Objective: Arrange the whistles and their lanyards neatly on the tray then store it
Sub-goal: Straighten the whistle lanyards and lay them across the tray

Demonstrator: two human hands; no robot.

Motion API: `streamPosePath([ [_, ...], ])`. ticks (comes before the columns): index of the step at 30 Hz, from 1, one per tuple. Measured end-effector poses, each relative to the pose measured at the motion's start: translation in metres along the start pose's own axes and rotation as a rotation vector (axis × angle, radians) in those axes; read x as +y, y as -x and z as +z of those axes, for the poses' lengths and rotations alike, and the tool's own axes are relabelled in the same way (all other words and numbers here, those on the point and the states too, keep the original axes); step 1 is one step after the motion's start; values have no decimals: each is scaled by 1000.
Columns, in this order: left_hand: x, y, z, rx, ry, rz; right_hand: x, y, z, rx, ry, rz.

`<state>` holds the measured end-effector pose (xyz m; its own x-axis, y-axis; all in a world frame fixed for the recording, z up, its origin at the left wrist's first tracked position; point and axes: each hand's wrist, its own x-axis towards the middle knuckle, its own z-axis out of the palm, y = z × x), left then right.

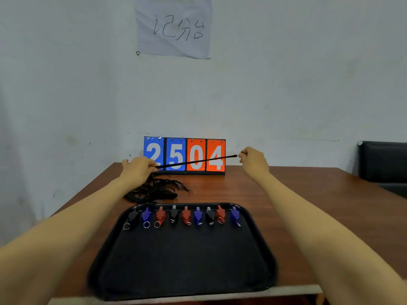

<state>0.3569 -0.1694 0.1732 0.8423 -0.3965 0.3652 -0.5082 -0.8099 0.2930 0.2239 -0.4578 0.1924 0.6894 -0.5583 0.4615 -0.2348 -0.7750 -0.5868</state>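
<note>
Fingers of both hands, left hand (137,167) and right hand (251,158), pinch one black lanyard (198,161) taut above the table (297,194). Light and limp, it likely handles best by its ends. Whistles (186,214) line the tray (182,260).

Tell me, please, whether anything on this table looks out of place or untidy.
The heap of black lanyards lies tangled on the table behind the tray, not on it. The whistles sit in a neat row along the tray's far edge.
</note>
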Motion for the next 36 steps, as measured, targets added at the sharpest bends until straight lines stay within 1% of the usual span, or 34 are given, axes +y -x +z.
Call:
streamPosePath([
  [4,13,2,-6,234,137,11,9,8,3,-82,-23,51],
  [6,17,-2,-12,322,100,44,15,8,5,-77,-79,105],
  [7,17,-4,-15,329,19,76,17,6,5,-60,-115,135],
  [9,14,-10,-19,285,-223,143,20,4,4,-18,-180,198],
  [11,6,-13,-18,202,-385,153,23,0,4,21,-220,247],
  [12,0,-14,-15,164,-416,138,23,-1,4,38,-241,262],
  [17,-19,-14,8,-42,-409,-13,24,-6,6,130,-456,319],
  [19,-19,-11,14,-36,-390,-66,28,-5,9,112,-435,302],
  [20,-16,-9,14,11,-299,-78,30,-4,11,76,-389,273],
  [21,-11,-9,12,76,-126,-86,31,-2,14,31,-351,244],
  [23,8,-11,5,179,319,-93,28,3,20,-49,-309,208],
  [24,19,-16,0,216,497,-87,26,5,23,-74,-311,199],
  [26,35,-26,-11,318,696,-65,20,7,27,-110,-360,187],
  [27,40,-28,-16,374,719,-42,16,9,30,-126,-387,184],
  [28,42,-29,-18,425,693,-7,14,10,32,-140,-400,180],
  [29,40,-29,-18,455,605,39,12,10,34,-154,-401,176],
  [30,36,-28,-15,431,436,82,10,10,36,-161,-400,175],
  [32,25,-23,-3,249,67,76,8,8,39,-162,-404,184],
  [33,18,-21,5,157,-19,20,7,7,39,-161,-405,193],
  [34,11,-20,11,101,-28,-48,7,7,39,-152,-398,202],
  [35,6,-20,15,96,38,-123,7,6,39,-135,-385,212],
  [36,1,-22,18,130,141,-194,8,5,39,-120,-374,225],
])
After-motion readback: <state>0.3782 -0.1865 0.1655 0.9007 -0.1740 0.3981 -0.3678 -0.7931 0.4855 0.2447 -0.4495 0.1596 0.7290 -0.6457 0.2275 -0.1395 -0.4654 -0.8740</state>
